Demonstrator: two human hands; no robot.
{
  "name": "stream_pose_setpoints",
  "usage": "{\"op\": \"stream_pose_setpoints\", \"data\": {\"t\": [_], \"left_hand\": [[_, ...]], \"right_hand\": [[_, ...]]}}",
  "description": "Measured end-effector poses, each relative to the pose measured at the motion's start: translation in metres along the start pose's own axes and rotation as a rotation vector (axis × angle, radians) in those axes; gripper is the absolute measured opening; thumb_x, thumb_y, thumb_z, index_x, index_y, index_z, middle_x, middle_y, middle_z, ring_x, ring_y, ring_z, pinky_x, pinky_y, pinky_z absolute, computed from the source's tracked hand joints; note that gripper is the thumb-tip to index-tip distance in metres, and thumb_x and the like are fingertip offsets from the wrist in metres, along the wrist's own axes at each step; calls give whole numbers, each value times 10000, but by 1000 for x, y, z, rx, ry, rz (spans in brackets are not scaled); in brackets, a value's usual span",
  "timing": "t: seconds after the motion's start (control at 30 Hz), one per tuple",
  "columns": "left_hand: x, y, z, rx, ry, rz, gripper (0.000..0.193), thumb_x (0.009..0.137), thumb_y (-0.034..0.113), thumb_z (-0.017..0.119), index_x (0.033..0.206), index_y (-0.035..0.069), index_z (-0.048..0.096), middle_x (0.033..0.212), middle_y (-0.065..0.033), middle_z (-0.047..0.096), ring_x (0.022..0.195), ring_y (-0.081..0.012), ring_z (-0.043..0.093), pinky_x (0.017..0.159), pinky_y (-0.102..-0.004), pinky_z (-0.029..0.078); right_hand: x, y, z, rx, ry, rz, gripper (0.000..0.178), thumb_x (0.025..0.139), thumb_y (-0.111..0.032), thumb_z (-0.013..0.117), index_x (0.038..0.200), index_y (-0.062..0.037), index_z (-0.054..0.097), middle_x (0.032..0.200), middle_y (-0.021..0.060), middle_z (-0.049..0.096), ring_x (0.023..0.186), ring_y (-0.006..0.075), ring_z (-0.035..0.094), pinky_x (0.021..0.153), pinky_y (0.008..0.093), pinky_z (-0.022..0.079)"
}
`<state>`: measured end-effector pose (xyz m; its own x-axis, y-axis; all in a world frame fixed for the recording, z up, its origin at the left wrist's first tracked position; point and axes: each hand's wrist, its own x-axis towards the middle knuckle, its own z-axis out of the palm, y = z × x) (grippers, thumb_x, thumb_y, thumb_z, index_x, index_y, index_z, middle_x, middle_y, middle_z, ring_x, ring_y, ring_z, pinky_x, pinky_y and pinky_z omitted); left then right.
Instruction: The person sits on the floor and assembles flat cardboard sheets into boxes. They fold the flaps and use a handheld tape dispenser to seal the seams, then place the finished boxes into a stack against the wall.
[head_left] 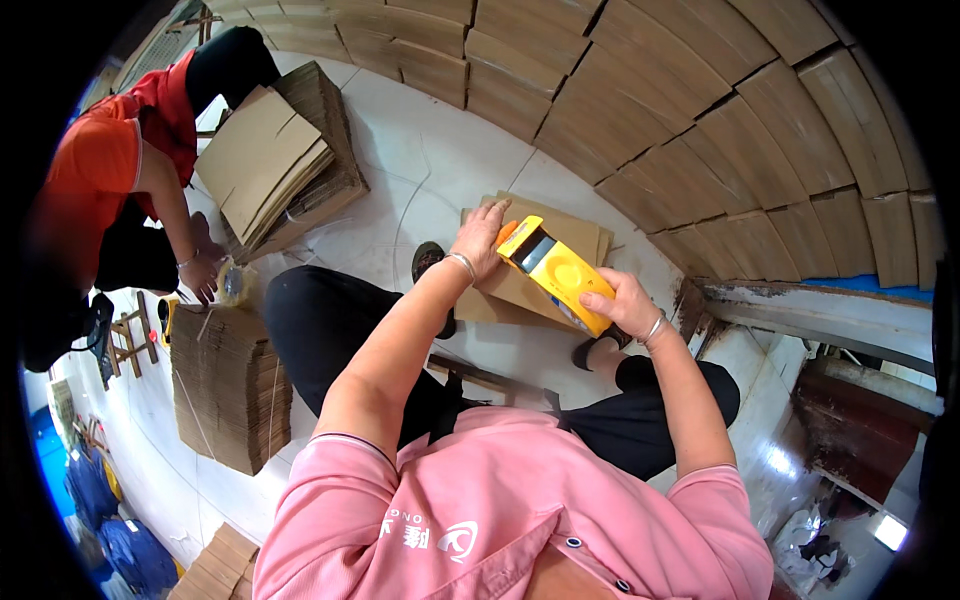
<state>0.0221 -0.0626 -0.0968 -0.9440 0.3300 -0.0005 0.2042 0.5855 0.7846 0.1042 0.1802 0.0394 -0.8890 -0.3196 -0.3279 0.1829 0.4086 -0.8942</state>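
My right hand (632,305) grips the near end of a yellow box (566,280), its thumb lying on top. The box is tilted and has a dark window near its far end. At that end my left hand (482,240) holds a small orange piece (507,233) against the box's edge. Most of the orange piece is hidden by my fingers, so its kind does not show. Under both hands, flat cardboard sheets (510,305) lie between my knees.
Stacked flattened cartons (700,130) form a wall ahead and to the right. A co-worker in an orange-red top (95,170) bends over a tied cardboard bundle (232,385) at left. Another cardboard stack (262,160) stands behind it. A metal-edged ledge (820,318) runs at right.
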Motion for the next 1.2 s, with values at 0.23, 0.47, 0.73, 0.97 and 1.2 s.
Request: {"op": "stream_pose_setpoints", "data": {"t": [0.23,0.47,0.73,0.97,1.2], "left_hand": [[-25,17,-49,-775,359,-561,332,932,256,446,1054,-5,609,978,-148,657,893,-226,636,711,-320,488],[-40,54,-56,-1159,-178,-809,453,949,400,445,973,-17,619,943,-129,651,788,-201,648,687,-336,516],[-44,57,-38,-1254,-56,-786,259,926,229,502,1025,31,636,877,-50,655,721,-134,633,616,-237,498],[-33,57,-29,-1080,172,-733,183,900,122,538,903,-20,654,739,-81,646,588,-147,600,488,-243,437],[-38,5,-47,-952,386,-796,94,840,90,615,836,-3,604,717,-83,637,545,-131,580,459,-235,402]], "right_hand": [[8,2,17,-85,133,-90,430,801,-373,697,879,45,635,717,72,622,675,119,559,631,273,460],[3,3,13,-198,151,-191,487,782,-450,717,850,27,643,682,101,612,627,141,563,595,284,460],[0,1,12,-176,132,-182,439,785,-408,721,833,22,650,686,99,611,630,145,566,600,284,461],[8,-12,16,-150,119,-82,411,772,-365,750,856,27,661,694,65,624,645,111,559,604,265,461],[6,-15,2,-117,38,46,377,777,-327,752,846,30,650,726,17,614,677,74,532,612,240,445]]}}
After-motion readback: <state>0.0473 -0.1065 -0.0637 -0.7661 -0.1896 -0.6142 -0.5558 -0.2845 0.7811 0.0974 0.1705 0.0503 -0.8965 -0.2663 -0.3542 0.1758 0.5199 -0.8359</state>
